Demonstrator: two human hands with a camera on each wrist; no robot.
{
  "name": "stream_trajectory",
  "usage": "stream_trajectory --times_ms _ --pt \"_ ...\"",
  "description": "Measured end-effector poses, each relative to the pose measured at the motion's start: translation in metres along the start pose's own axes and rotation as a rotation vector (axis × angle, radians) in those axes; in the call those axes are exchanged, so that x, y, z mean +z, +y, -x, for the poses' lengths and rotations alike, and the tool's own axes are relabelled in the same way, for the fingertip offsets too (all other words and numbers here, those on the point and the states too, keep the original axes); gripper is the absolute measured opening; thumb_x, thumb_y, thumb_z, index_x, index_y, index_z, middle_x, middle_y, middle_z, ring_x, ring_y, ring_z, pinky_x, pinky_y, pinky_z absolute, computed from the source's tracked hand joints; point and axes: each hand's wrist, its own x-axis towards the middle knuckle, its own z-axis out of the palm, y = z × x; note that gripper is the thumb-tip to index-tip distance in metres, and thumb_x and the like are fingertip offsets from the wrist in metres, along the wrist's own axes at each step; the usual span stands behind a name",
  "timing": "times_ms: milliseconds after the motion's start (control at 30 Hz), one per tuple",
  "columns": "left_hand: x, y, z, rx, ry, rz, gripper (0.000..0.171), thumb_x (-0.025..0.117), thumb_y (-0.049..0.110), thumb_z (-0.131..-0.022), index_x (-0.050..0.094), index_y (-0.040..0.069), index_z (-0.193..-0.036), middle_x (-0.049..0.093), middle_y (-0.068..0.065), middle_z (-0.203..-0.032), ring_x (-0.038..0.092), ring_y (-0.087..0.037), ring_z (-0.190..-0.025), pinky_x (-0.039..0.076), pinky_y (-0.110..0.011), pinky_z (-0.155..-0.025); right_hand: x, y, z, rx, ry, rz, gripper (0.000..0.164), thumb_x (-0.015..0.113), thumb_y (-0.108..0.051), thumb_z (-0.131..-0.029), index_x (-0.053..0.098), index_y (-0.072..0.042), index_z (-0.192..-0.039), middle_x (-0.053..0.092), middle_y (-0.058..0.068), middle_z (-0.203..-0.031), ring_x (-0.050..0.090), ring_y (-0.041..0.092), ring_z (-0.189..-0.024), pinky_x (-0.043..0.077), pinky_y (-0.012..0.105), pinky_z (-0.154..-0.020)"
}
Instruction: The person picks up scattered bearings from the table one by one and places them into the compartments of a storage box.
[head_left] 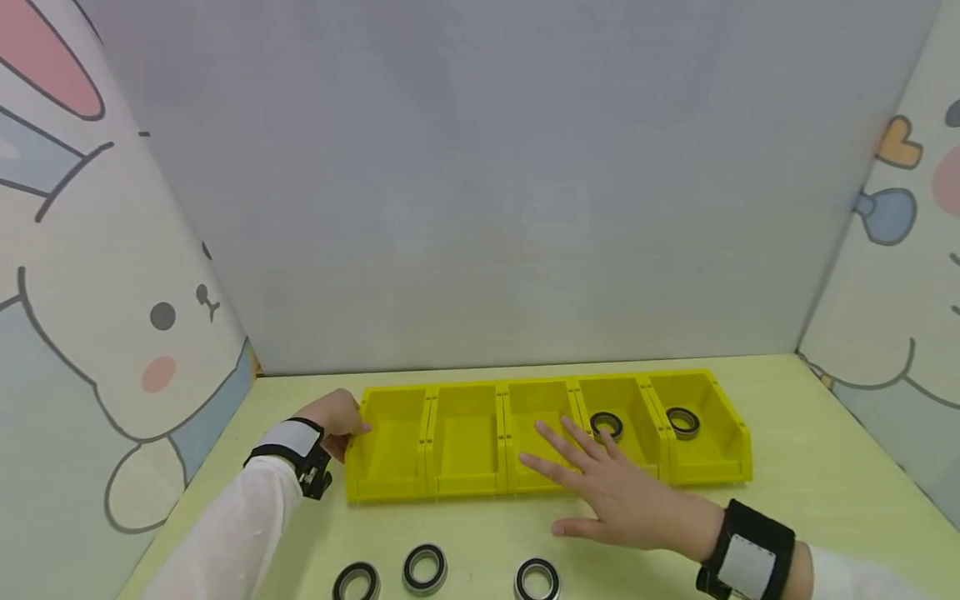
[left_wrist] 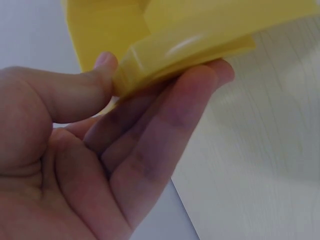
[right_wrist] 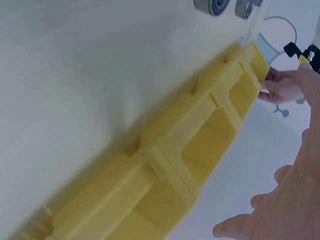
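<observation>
In the head view, a row of joined yellow bins stands on the table. My left hand grips its left end; the left wrist view has thumb and fingers around the yellow plastic edge. Spread fingers mark my right hand, which hovers over the front of the right-hand bins and holds nothing. One black-sealed ball bearing lies in the fourth bin from the left, partly behind my fingertips. Another bearing is in the rightmost bin.
Near the table's front edge lie a left bearing, a middle bearing and a right bearing. A grey back panel rises behind the table. Side walls with cartoon prints flank it.
</observation>
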Motion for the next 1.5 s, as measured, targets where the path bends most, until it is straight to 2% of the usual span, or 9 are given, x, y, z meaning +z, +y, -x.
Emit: stream_trajectory --times_ms 300,433,567,767,900,1000,1167,1300,1500 --pt "0.002 -0.002 -0.003 0.003 -0.006 0.030 0.025 0.055 0.009 -0.095 0.055 -0.011 -0.109 0.067 -0.022 -0.087 0.070 -0.031 -0.072 0.060 -0.039 -0.064 0.053 -0.017 0.010 -0.076 -0.196 -0.209 0.077 0.051 -0.059 -0.089 0.014 -0.034 -0.151 0.003 0.007 -0.159 0.007 0.044 -0.142 0.027 0.077 -0.095" --pt "0.002 -0.003 -0.003 0.009 0.005 0.029 0.022 0.056 0.009 -0.094 0.057 -0.011 -0.105 0.068 -0.022 -0.083 0.069 -0.031 -0.070 0.060 -0.040 -0.063 0.070 -0.020 0.012 -0.143 -0.226 -0.230 0.076 0.045 -0.064 -0.089 0.014 -0.033 -0.151 0.001 0.005 -0.160 0.009 0.042 -0.142 0.030 0.075 -0.093" --pt "0.001 -0.002 -0.003 -0.001 0.007 0.019 0.022 0.056 0.010 -0.095 0.057 -0.010 -0.103 0.067 -0.020 -0.084 0.069 -0.029 -0.068 0.060 -0.039 -0.063 0.078 -0.024 0.015 -0.207 -0.224 -0.221 0.068 0.039 -0.058 -0.094 0.015 -0.030 -0.152 0.004 0.006 -0.159 0.014 0.041 -0.142 0.036 0.071 -0.092" --pt "0.001 -0.002 -0.002 -0.005 0.011 -0.012 0.021 0.057 0.011 -0.094 0.058 -0.009 -0.102 0.067 -0.020 -0.083 0.069 -0.026 -0.064 0.060 -0.037 -0.062 0.078 -0.027 0.017 -0.271 -0.232 -0.262 0.064 0.039 -0.050 -0.098 0.017 -0.022 -0.152 0.012 0.012 -0.158 0.019 0.040 -0.141 0.039 0.062 -0.098" --pt "0.001 -0.002 -0.001 0.000 0.009 -0.010 0.021 0.056 0.010 -0.094 0.058 -0.010 -0.102 0.067 -0.020 -0.083 0.069 -0.028 -0.066 0.060 -0.038 -0.062 0.077 -0.029 0.012 -0.373 -0.191 -0.158 0.059 0.033 -0.046 -0.101 0.025 -0.013 -0.150 0.029 0.014 -0.152 0.034 0.032 -0.137 0.043 0.044 -0.103" --pt "0.001 -0.001 -0.002 0.002 0.009 -0.008 0.021 0.056 0.010 -0.094 0.057 -0.009 -0.102 0.067 -0.020 -0.083 0.069 -0.028 -0.067 0.060 -0.038 -0.063 0.073 -0.034 0.005 -0.462 -0.121 -0.079 0.052 0.032 -0.039 -0.103 0.039 -0.006 -0.143 0.046 0.013 -0.142 0.046 0.024 -0.129 0.044 0.030 -0.102" --pt "0.001 -0.001 -0.001 0.004 0.006 0.007 0.020 0.056 0.009 -0.094 0.057 -0.009 -0.102 0.067 -0.020 -0.084 0.069 -0.028 -0.067 0.060 -0.038 -0.063 0.064 -0.043 -0.004 -0.536 -0.045 -0.008 0.037 0.039 -0.030 -0.103 0.058 -0.008 -0.126 0.062 0.003 -0.121 0.055 0.011 -0.109 0.044 0.014 -0.094" --pt "0.001 0.000 -0.001 -0.001 0.004 0.017 0.020 0.056 0.009 -0.094 0.057 -0.010 -0.102 0.067 -0.020 -0.085 0.069 -0.028 -0.068 0.060 -0.039 -0.064 0.056 -0.045 -0.010 -0.542 -0.095 -0.003 0.030 0.042 -0.029 -0.102 0.062 -0.013 -0.118 0.063 -0.002 -0.113 0.055 0.006 -0.100 0.042 0.006 -0.085" --pt "0.001 -0.001 -0.002 -0.001 0.004 0.012 0.021 0.056 0.010 -0.095 0.057 -0.009 -0.104 0.067 -0.020 -0.085 0.069 -0.027 -0.066 0.060 -0.038 -0.063 0.038 -0.047 -0.020 -0.546 -0.208 0.080 0.024 0.051 -0.027 -0.098 0.064 -0.017 -0.115 0.062 -0.005 -0.113 0.054 0.003 -0.099 0.044 0.005 -0.080"
